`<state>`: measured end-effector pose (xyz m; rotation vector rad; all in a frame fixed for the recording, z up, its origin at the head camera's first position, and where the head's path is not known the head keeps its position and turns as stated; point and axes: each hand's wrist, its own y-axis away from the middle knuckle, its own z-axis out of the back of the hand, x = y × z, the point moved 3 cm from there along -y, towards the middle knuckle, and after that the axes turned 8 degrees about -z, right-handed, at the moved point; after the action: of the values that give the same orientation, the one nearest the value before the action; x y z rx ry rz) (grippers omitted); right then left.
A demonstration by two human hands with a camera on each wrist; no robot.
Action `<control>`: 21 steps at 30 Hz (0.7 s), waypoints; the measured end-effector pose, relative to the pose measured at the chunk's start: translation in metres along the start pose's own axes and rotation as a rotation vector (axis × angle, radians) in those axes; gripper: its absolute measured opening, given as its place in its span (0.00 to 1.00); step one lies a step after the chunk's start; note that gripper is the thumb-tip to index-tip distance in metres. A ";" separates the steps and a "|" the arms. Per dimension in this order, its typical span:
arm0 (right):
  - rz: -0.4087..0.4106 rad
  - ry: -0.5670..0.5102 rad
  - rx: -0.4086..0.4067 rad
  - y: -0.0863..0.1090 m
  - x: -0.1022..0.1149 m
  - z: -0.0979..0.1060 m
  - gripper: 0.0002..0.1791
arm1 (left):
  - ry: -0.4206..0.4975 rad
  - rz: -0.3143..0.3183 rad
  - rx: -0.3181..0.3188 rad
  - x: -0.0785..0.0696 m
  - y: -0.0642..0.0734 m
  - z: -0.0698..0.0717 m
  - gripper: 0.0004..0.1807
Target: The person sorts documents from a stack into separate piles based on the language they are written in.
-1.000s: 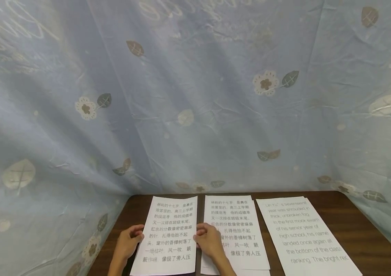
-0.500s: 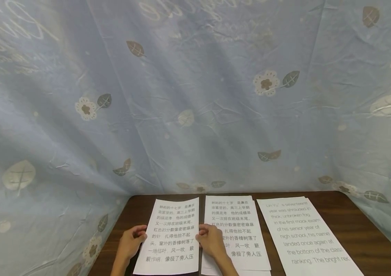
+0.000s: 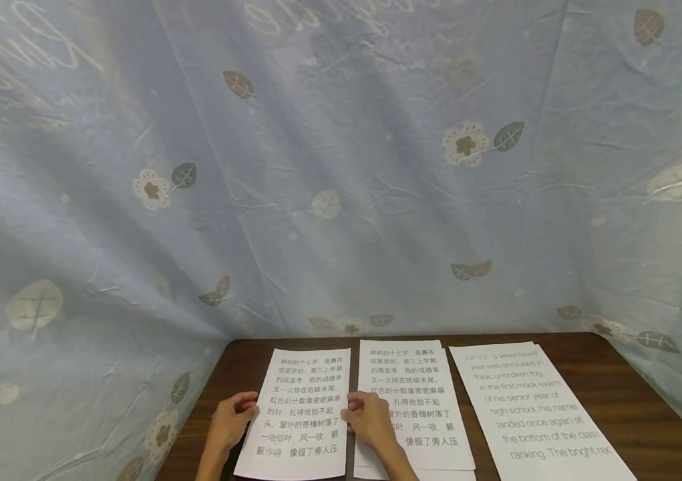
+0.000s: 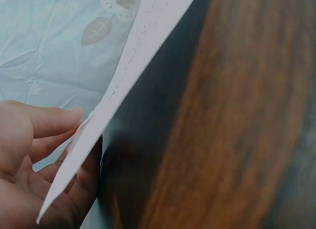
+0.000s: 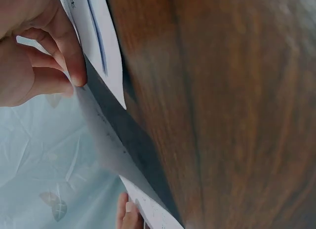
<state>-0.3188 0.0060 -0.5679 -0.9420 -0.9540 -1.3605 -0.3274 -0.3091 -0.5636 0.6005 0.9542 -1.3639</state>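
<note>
A white sheet of paper [image 3: 301, 414] with printed Chinese text is held at its two long sides, on the left of the table. My left hand [image 3: 230, 422] pinches its left edge; in the left wrist view the thumb lies over the sheet [image 4: 94, 135] and the other fingers are behind it. At the right edge my right hand [image 3: 371, 422] pinches the same sheet [image 5: 106, 133] between thumb and fingers. A dark shadow shows under the sheet's near edge in both wrist views. The right hand overlaps a second stack of Chinese-text sheets [image 3: 419, 394].
To the right lies a stack of sheets with English text [image 3: 533, 414], slightly fanned. All of it rests on a dark brown wooden table [image 3: 611, 374]. A pale blue cloth [image 3: 341, 200] printed with leaves and flowers hangs behind and to the left.
The held sheet and both hands have shifted slightly to the right. Its top edge, curved half a second ago, now looks straighter. The other stacks stay in place.
</note>
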 end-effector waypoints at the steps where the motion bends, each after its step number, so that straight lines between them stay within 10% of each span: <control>1: 0.004 0.001 0.001 0.000 0.000 0.000 0.21 | -0.003 -0.001 0.000 0.000 0.000 0.000 0.17; 12: 0.027 0.060 0.020 0.006 0.009 0.014 0.17 | 0.016 0.014 -0.010 -0.008 0.003 0.006 0.19; 21: 0.026 0.087 -0.037 0.013 0.007 0.064 0.17 | 0.079 0.016 0.008 -0.029 0.006 -0.003 0.20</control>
<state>-0.3063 0.0635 -0.5394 -0.9131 -0.8509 -1.3900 -0.3207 -0.2904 -0.5422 0.6704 1.0055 -1.3386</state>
